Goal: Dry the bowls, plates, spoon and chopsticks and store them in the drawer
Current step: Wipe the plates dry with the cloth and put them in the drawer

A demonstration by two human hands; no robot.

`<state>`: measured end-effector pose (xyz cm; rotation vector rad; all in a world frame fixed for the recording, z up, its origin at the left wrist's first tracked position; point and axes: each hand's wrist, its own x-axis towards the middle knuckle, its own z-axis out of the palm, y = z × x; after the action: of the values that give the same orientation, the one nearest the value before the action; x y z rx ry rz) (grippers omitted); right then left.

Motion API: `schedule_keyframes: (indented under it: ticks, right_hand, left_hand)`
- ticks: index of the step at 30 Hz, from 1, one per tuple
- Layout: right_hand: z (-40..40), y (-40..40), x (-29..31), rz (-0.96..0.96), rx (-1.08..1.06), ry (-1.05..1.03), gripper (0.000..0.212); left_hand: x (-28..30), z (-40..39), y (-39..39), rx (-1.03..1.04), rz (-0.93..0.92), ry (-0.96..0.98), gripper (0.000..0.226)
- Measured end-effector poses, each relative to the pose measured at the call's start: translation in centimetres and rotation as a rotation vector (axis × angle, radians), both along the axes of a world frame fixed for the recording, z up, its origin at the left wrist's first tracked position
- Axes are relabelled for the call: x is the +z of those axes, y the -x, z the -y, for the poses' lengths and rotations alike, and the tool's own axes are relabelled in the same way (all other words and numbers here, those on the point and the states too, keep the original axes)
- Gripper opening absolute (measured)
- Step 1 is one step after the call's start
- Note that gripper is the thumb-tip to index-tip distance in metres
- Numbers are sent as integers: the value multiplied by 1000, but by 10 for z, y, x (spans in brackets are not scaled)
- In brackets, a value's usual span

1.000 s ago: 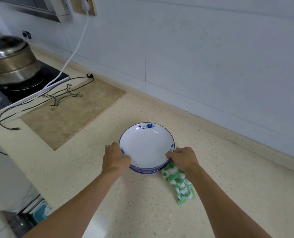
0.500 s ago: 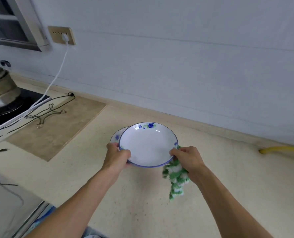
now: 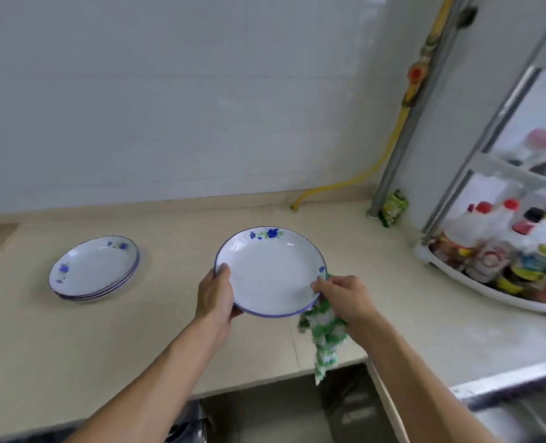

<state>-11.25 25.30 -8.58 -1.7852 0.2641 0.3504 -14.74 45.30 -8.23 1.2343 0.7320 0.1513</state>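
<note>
Plate (image 3: 270, 273) in both hands, held level above the tabletop (image 3: 393, 266), is the thing being worked on. The left hand (image 3: 215, 297) takes the near-left rim, thumb on top and fingers curled beneath, a narrow grip that steadies the plate from one side. Opposite that grip, the right hand (image 3: 345, 297) pinches the near-right rim together with a green-and-white cloth (image 3: 324, 334), so the cloth sits between fingers and rim and most of it hangs loose below the hand, past the tabletop edge. Holding the plate at two facing points of its rim probably keeps it flat and leaves the face open for wiping, and having the cloth already inside the right grip means no separate reach is needed for it.

Well to the left of the left grip, a stack of plates (image 3: 94, 268) with the same blue flowers rests on the tabletop, apart from the held one; whether these are dried or waiting cannot be told. Far to the right of the right grip stands a white rack (image 3: 476, 284) crowded with bottles, blurred. A yellow hose (image 3: 361, 177) runs along the wall beyond the plate. No drawer, bowls, spoon or chopsticks can be made out, so storing seems some way off.
</note>
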Motion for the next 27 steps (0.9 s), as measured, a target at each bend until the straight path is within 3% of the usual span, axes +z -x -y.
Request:
schedule_keyframes:
  ticks: [4, 8, 13, 18, 20, 24, 27]
  right_hand:
    - [94, 30, -1, -35, -162, 28, 36]
    - [179, 64, -5, -58, -251, 76, 29]
    - [287, 114, -12, -83, -344, 102, 44]
    - [375, 167, -11, -57, -433, 204, 20]
    - [396, 181, -13, -59, -519, 204, 31]
    - [429, 204, -24, -93, -711, 108, 23]
    - [436, 212, -39, -155, -805, -11, 10]
  left_hand:
    - [3, 93, 2, -168, 5, -5, 27]
    - [-3, 182, 13, -291, -24, -70, 29]
    - [-16, 287, 28, -379, -50, -162, 26]
    - [-31, 367, 44, -453, -36, -452, 31]
    - [-32, 390, 51, -515, -10, -617, 30]
    - [-32, 437, 66, -720, 138, -1015, 36]
    - [-36, 453, 71, -830, 300, -1190, 39]
